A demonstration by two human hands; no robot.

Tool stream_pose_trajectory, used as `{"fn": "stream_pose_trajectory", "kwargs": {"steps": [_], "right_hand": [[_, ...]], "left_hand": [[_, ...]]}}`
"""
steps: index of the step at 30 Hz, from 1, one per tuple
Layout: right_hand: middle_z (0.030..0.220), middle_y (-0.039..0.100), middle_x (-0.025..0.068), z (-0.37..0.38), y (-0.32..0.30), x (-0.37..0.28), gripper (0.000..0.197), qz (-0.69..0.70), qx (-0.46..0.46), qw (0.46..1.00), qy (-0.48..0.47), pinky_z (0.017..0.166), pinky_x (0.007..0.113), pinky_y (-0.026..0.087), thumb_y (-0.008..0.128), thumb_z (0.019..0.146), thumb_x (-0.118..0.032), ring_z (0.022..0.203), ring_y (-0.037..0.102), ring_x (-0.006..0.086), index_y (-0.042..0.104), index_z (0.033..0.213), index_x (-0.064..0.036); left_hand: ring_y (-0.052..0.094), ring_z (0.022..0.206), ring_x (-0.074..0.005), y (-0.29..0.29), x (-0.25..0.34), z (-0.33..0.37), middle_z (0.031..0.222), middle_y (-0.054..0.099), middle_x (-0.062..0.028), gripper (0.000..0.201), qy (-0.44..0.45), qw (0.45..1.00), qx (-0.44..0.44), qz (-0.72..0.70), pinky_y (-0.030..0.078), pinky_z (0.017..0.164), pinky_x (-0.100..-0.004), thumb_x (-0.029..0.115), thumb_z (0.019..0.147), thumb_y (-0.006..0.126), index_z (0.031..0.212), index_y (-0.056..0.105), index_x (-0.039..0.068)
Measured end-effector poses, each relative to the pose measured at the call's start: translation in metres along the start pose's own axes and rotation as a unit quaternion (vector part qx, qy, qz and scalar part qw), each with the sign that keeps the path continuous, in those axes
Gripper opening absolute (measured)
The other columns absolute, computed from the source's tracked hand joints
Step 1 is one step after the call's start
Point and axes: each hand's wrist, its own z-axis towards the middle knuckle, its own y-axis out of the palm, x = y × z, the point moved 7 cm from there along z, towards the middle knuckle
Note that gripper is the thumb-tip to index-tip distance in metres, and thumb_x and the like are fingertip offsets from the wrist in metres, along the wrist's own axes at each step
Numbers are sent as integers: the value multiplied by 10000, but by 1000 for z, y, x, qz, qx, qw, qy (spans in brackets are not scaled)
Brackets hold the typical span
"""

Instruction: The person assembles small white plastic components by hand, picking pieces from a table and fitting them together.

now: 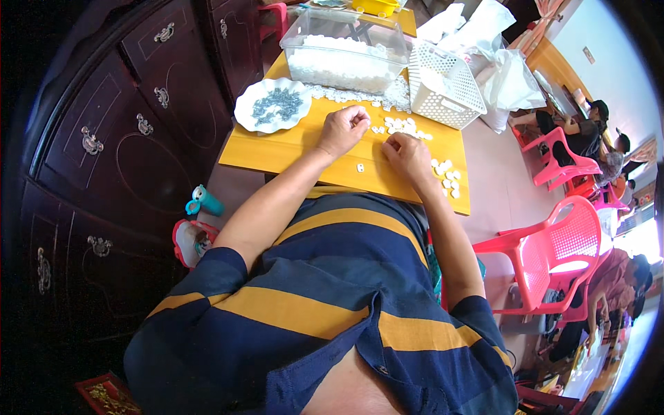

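Over the yellow table, my left hand [344,130] is closed with its fingertips pinched together. Whatever it may hold is too small to make out. My right hand [409,156] rests low over the tabletop to its right, fingers curled in, and their grip is hidden. Just beyond it lies a cluster of small white round pieces [408,127]. More white pieces [446,174] sit by the right edge, next to my right wrist. One small white piece with dark holes [360,168] lies alone near the front edge. A white scalloped dish [259,126] of small grey metallic-looking parts [278,105] stands left of my left hand.
Along the back of the yellow table [304,153] stand a clear plastic bin [297,63] of white pieces and a white perforated basket [449,104]. White sacks [512,86] lean behind. Dark cabinets [111,187] rise left; pink chairs [553,256] and other people are right.
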Motion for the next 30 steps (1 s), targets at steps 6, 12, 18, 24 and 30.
{"fn": "stream_pose_trajectory", "kwargs": {"steps": [6,12,18,24,30], "right_hand": [[799,707,133,-6,0,-1,181,5,25,1000,-7,670,433,548,716,843,-244,727,693,324,701,819,-65],[834,700,138,-13,-1,-5,183,2,44,999,5,669,438,543,697,870,-249,742,686,332,673,856,-68],[837,693,155,-18,-2,-6,165,-13,76,997,-13,664,461,531,661,902,-224,748,678,361,629,914,-63],[806,696,164,-22,-5,7,147,105,82,991,29,660,458,527,639,926,-187,740,684,359,611,934,-44],[824,707,153,-24,-4,4,127,143,58,987,37,664,407,540,647,926,-161,742,701,316,642,946,-36]], "left_hand": [[668,647,-156,1,6,0,729,687,-85,75,4,1000,-6,11,538,633,-296,106,862,662,849,658,32],[671,652,-157,-2,13,-2,736,690,-86,84,4,1000,-6,26,538,635,-295,107,862,662,853,658,24],[676,652,-153,1,8,-1,747,700,-84,83,-2,1000,-12,12,541,632,-288,103,862,671,851,661,21],[690,674,-144,7,5,-1,761,714,-83,89,2,999,-39,4,547,641,-282,106,865,690,858,673,18],[606,647,-53,13,15,-5,743,683,-7,79,4,997,-77,6,509,615,-236,88,889,683,896,684,10]]}}
